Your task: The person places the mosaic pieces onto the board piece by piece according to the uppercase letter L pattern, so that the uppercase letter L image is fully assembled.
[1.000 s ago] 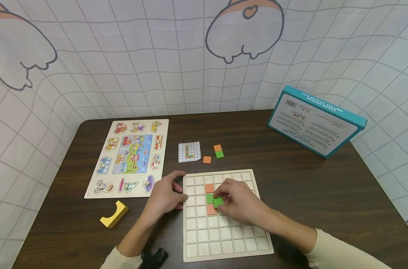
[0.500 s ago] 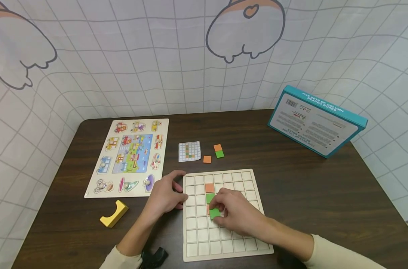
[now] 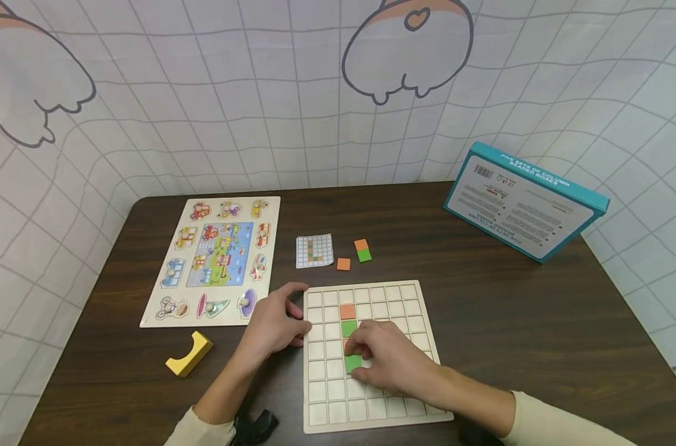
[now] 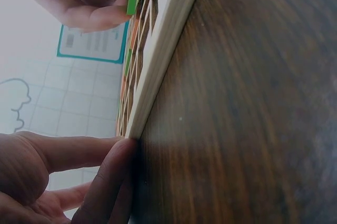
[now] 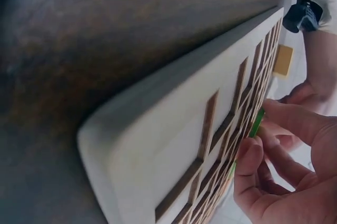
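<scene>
A pale wooden grid board lies on the dark table. Its third column holds an orange tile and a green tile; an orange tile below them is mostly hidden. My right hand pinches another green tile low over a cell in that column; the right wrist view shows the green tile edge-on between the fingertips. My left hand rests against the board's left edge, with its fingers touching the board in the left wrist view.
Behind the board lie a small pattern card, a loose orange tile and an orange-and-green pair. A picture puzzle board and a yellow curved block sit left. A teal box leans at the back right.
My right hand has carried the green tile from beside the placed green one down the column toward me. My left hand has stayed at the board's edge.
</scene>
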Available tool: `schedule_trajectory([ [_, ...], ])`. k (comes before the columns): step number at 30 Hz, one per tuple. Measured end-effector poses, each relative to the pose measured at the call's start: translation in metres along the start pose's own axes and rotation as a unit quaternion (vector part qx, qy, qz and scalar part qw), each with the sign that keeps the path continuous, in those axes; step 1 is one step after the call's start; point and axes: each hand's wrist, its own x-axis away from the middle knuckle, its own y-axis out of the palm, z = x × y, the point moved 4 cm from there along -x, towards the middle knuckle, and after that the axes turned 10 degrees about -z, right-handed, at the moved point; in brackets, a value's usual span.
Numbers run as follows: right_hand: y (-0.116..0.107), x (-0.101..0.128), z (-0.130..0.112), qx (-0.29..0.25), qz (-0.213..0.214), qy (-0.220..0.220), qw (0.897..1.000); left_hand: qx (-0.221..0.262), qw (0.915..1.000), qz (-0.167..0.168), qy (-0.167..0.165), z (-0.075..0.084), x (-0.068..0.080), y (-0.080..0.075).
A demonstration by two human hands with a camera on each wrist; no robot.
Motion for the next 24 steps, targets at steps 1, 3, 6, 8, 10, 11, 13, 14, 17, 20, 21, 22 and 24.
schedule_trajectory([
  [1, 0.0001, -0.0001, -0.0001, -0.002, 0.000, -0.002, 1.000, 0.000, 1.0000, 0.000, 0.000, 0.0001, -0.0001, 0.0000],
  [3, 0.0004, -0.0006, -0.0001, -0.003, 0.002, -0.005, 1.000, -0.001, 1.0000, 0.000, -0.001, 0.0004, -0.0002, 0.0000],
  [6, 0.0008, -0.0010, -0.0004, -0.004, 0.002, -0.008, 1.000, -0.002, 1.0000, -0.001, -0.003, 0.0005, -0.0001, 0.0001],
  [8, 0.0014, -0.0013, -0.0004, -0.002, 0.004, -0.010, 1.000, -0.003, 1.0000, -0.001, -0.003, 0.0005, 0.0000, 0.0001],
  [10, 0.0014, -0.0010, -0.0008, 0.000, 0.005, -0.010, 1.000, -0.003, 1.0000, -0.001, -0.002, 0.0004, 0.0001, 0.0000],
  [11, 0.0015, -0.0008, -0.0008, 0.001, 0.005, -0.010, 1.000, -0.003, 1.0000, -0.001, -0.001, 0.0003, 0.0001, 0.0000],
  [13, 0.0014, -0.0005, -0.0008, 0.002, 0.006, -0.011, 1.000, -0.005, 1.0000, 0.000, 0.000, 0.0001, 0.0000, 0.0000],
  [14, 0.0012, -0.0004, -0.0009, 0.002, 0.006, -0.012, 1.000, -0.005, 1.0000, -0.001, 0.000, 0.0001, -0.0001, 0.0000],
  [17, 0.0011, -0.0002, -0.0007, 0.006, 0.006, -0.013, 1.000, -0.006, 1.0000, -0.001, -0.002, -0.0001, -0.0004, 0.0000],
  [20, 0.0014, -0.0001, -0.0005, 0.008, 0.003, -0.013, 1.000, -0.005, 1.0000, -0.001, -0.002, 0.0000, -0.0005, 0.0000],
  [21, 0.0013, 0.0000, -0.0004, 0.008, 0.003, -0.012, 1.000, -0.005, 1.0000, -0.001, -0.002, 0.0000, -0.0005, 0.0000],
  [22, 0.0011, 0.0001, -0.0004, 0.008, 0.003, -0.012, 1.000, -0.006, 1.0000, -0.001, -0.002, 0.0001, -0.0005, 0.0001],
  [24, 0.0002, 0.0004, -0.0003, 0.007, 0.002, -0.010, 1.000, -0.007, 1.0000, 0.000, -0.003, 0.0001, -0.0004, 0.0001],
])
